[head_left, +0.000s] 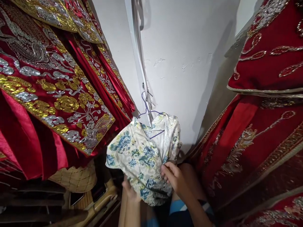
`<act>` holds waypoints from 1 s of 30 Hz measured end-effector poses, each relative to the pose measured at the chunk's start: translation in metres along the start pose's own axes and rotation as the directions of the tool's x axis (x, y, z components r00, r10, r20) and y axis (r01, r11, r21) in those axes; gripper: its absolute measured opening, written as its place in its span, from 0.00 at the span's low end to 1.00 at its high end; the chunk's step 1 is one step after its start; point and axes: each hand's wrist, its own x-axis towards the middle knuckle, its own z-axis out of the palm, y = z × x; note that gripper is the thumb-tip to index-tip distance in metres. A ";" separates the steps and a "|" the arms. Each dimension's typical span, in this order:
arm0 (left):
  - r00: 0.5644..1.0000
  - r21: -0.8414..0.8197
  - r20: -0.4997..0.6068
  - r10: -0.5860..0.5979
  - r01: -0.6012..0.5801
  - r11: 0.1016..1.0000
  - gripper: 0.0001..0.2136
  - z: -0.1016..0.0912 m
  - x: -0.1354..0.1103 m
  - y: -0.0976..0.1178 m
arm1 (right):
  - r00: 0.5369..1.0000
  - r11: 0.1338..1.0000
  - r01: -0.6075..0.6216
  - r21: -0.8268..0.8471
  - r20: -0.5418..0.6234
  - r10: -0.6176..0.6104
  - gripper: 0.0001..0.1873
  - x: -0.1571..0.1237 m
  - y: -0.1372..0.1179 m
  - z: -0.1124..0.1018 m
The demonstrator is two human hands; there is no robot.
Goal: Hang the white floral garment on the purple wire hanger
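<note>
A white blouse with blue and green flowers (142,154) hangs on a thin purple hanger (147,109) from a white metal upright. Its front lies partly open, and the inside of the neckline shows. My right hand (174,177) pinches the front edge of the blouse between thumb and fingers, low on the right side. Beside the lower left part of the blouse is my left hand (130,191), partly behind the cloth. It is blurred and most of its fingers are hidden, so I cannot tell whether they grip the fabric.
Red garments with gold and silver embroidery (68,104) hang on the left. More beaded red clothing (267,69) hangs on the right. Behind the blouse is a white wall (180,41) with a metal upright (136,41). A wooden chair (94,205) stands at lower left.
</note>
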 end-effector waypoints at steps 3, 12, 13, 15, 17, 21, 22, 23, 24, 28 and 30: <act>0.998 -0.099 -0.059 -0.034 0.028 0.995 0.29 0.002 -0.003 0.008 | 0.997 1.000 -0.010 0.013 -0.070 0.011 0.21 0.009 0.021 0.006; 0.996 -0.166 -0.042 -0.078 0.070 0.984 0.27 0.012 -0.010 0.021 | 0.995 0.999 -0.017 0.038 0.101 0.013 0.21 0.013 0.020 0.015; 0.996 -0.143 -0.049 -0.074 0.066 0.987 0.26 0.011 -0.011 0.022 | 0.994 0.999 -0.027 0.036 0.111 0.023 0.22 0.013 0.019 0.017; 0.996 -0.092 -0.064 -0.064 0.058 0.994 0.24 0.010 -0.012 0.025 | 0.991 0.998 -0.050 0.030 0.124 0.046 0.22 0.014 0.019 0.020; 0.993 -0.069 -0.102 -0.057 0.050 0.996 0.23 0.009 -0.012 0.030 | 0.990 0.997 -0.074 0.032 0.122 0.070 0.22 0.014 0.019 0.020; 0.918 -0.128 -0.395 -0.033 -0.020 0.992 0.19 0.007 -0.005 0.039 | 0.983 0.998 -0.060 0.000 0.173 0.059 0.20 0.012 0.014 0.011; 0.866 -0.128 -0.500 0.003 -0.077 0.989 0.18 0.005 -0.002 0.041 | 0.980 0.999 -0.043 -0.026 0.194 0.048 0.19 0.010 0.012 0.008; 0.795 -0.102 -0.603 0.060 -0.152 0.983 0.16 0.004 0.001 0.041 | 0.976 0.998 -0.028 -0.053 0.214 0.039 0.18 0.008 0.009 0.006; 0.704 -0.036 -0.695 0.149 -0.240 0.970 0.15 0.002 0.004 0.040 | 0.973 0.997 -0.021 -0.075 0.228 0.038 0.17 0.007 0.007 0.005; 0.306 0.505 -0.704 0.641 -0.418 0.755 0.17 -0.002 0.005 0.020 | 0.969 0.996 -0.027 -0.090 0.242 0.048 0.13 0.003 0.007 0.010; 0.343 0.674 -0.510 0.789 -0.410 0.614 0.15 0.004 0.000 0.003 | 0.970 0.996 -0.025 -0.080 0.238 0.043 0.12 0.004 0.011 0.015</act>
